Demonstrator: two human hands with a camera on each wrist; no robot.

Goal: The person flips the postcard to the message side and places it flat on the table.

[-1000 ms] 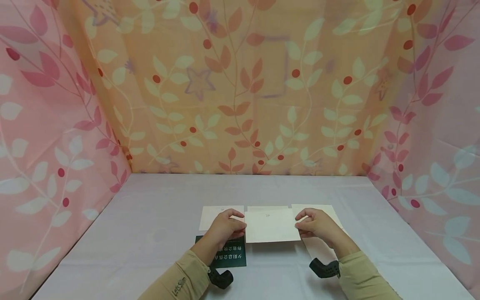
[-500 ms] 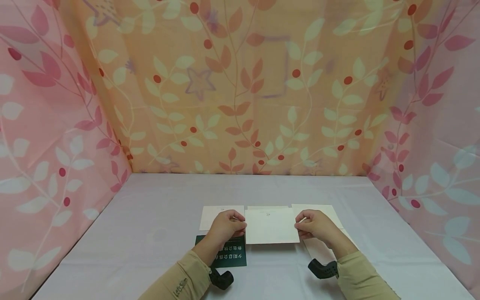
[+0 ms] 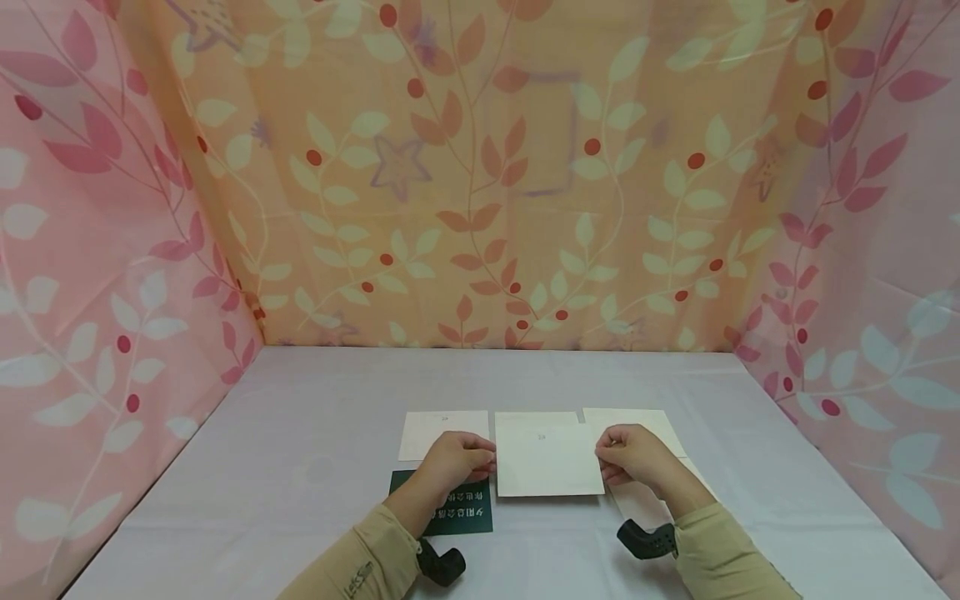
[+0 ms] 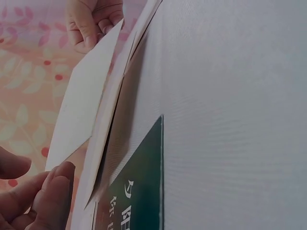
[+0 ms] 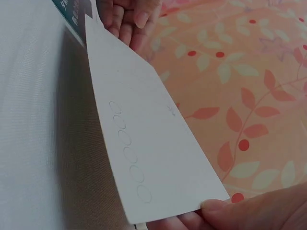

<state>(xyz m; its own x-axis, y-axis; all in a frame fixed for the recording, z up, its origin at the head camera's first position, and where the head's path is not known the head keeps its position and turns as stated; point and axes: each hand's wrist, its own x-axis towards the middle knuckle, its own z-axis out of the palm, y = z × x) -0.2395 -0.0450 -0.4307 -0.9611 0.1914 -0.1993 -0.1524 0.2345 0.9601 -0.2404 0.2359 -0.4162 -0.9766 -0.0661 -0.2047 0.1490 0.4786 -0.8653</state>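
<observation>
A white postcard (image 3: 550,467) is held level above the table between both hands. My left hand (image 3: 459,457) pinches its left edge, and my right hand (image 3: 633,454) pinches the right edge. The right wrist view shows a row of faint ovals on one face of this postcard (image 5: 139,120), with the right thumb (image 5: 216,207) on its near edge. In the left wrist view, the left fingers (image 4: 53,196) grip the opposite end. Below the left hand lies a dark green card (image 3: 465,508) with white characters, partly covered by the wrist.
Several pale cards lie around the hands: one at the back left (image 3: 423,435), one behind the held postcard (image 3: 525,418), one at the back right (image 3: 645,419). Another (image 3: 641,497) lies under the right forearm. A white cloth covers the table (image 3: 322,450); patterned curtains (image 3: 480,208) surround it.
Both hands have brought the postcard slightly nearer to me and a little to the right. More of the card behind it now shows. The cards on the table have not moved.
</observation>
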